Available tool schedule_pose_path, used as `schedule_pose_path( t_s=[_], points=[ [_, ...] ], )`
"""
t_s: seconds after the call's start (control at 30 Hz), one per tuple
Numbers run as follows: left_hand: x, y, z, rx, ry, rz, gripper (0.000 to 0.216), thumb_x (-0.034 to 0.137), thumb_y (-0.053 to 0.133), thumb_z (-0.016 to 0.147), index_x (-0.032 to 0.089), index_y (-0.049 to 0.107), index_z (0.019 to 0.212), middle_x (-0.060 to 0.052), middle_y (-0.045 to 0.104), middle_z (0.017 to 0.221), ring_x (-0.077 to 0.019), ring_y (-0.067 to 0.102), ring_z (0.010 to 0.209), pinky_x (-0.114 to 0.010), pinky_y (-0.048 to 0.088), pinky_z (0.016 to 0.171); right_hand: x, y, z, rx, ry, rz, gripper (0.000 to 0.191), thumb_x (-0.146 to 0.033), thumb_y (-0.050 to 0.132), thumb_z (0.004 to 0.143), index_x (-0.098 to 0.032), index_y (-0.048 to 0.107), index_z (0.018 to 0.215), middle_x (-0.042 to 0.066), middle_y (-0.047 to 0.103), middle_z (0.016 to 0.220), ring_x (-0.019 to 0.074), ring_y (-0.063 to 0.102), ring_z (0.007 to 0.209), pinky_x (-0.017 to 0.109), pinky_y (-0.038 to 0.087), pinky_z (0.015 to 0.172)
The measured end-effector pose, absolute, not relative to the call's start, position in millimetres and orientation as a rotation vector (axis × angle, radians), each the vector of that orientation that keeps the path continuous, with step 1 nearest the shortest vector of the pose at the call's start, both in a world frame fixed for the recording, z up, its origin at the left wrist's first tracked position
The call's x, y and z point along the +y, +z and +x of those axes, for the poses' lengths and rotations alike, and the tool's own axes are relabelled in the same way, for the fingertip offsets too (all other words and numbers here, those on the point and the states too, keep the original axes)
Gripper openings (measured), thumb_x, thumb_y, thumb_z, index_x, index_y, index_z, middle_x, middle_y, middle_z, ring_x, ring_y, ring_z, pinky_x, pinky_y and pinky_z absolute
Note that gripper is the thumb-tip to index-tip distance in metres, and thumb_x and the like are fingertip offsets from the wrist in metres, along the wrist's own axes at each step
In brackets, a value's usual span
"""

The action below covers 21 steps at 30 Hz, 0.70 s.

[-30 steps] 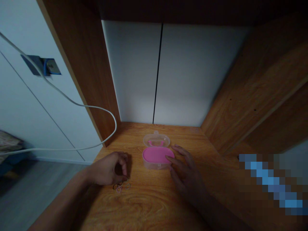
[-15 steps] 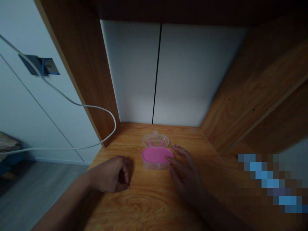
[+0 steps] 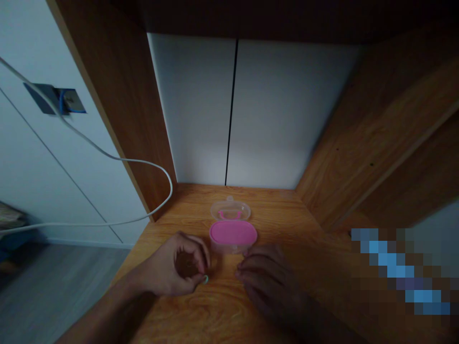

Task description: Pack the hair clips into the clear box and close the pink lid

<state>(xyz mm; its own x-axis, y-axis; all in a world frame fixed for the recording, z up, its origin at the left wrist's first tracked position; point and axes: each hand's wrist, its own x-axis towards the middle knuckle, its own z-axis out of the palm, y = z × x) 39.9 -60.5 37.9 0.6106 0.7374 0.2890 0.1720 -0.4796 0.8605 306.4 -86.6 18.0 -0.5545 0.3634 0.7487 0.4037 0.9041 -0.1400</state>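
My left hand (image 3: 175, 265) is curled on the wooden desktop (image 3: 222, 310), with a small teal rubber ring (image 3: 205, 279) showing at its fingertips. Any other small rings under that hand are hidden. Just ahead of it stands a small clear plastic box (image 3: 233, 246) with a pink oval panel, its transparent lid (image 3: 230, 210) lying open behind it. My right hand (image 3: 265, 272) rests in front of the box, fingers drawn together. It seems to hold nothing, and its fingertips sit close to the box.
Wooden side panels (image 3: 362, 143) and a white back panel (image 3: 229, 114) surround the desktop. A white cable (image 3: 125, 160) runs from a wall socket (image 3: 70, 101) past the desk's left edge. Grey floor (image 3: 60, 291) lies beyond that edge.
My left hand has moved right toward the box and covers the rings seen earlier, with one at its fingertips. My right hand has slid from the box's right side to its front.
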Motion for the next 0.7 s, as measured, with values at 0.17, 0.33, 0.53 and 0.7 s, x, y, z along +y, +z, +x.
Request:
schedule_pose_path(
  t_s=[0.17,0.33,0.53,0.7],
  points=[
    [-75.0,17.7,72.5,0.750,1.010,1.735,0.012,0.010,0.070,0.066,0.016,0.061,0.060,-0.004,0.073,0.067,-0.0133,0.065,0.059,-0.023,0.050,0.056,-91.4,18.9,296.6,-2.244,-0.021,-0.531,0.024,-0.025,0.072,0.086,-0.022,0.062,0.107,0.000,0.075,0.091,0.0174,0.067,0.088,0.033,0.055,0.079],
    [-85.2,6.4,95.5,0.823,1.115,1.635,0.010,0.015,0.074,0.067,0.016,0.068,0.059,-0.007,0.075,0.065,-0.0167,0.069,0.058,-0.025,0.053,0.055,-88.7,13.3,298.6,-2.204,0.003,-0.591,0.026,-0.024,0.073,0.086,-0.024,0.060,0.109,-0.001,0.074,0.086,0.0168,0.067,0.087,0.032,0.055,0.078],
    [-85.0,8.3,98.4,0.935,1.128,1.521,0.014,0.025,0.081,0.066,0.016,0.071,0.061,-0.006,0.075,0.062,-0.0159,0.068,0.054,-0.025,0.054,0.054,-85.8,12.7,301.5,-2.151,-0.005,-0.590,0.026,-0.021,0.072,0.085,-0.024,0.063,0.109,-0.001,0.075,0.089,0.0168,0.067,0.088,0.033,0.056,0.077],
    [-82.4,5.5,95.4,0.913,1.100,1.489,0.013,0.028,0.082,0.068,0.016,0.077,0.071,-0.007,0.077,0.067,-0.0170,0.070,0.058,-0.025,0.056,0.057,-83.7,14.5,301.8,-2.150,0.033,-0.585,0.021,-0.019,0.071,0.085,-0.025,0.065,0.104,0.000,0.075,0.086,0.0179,0.067,0.086,0.034,0.056,0.077]
  ],
)
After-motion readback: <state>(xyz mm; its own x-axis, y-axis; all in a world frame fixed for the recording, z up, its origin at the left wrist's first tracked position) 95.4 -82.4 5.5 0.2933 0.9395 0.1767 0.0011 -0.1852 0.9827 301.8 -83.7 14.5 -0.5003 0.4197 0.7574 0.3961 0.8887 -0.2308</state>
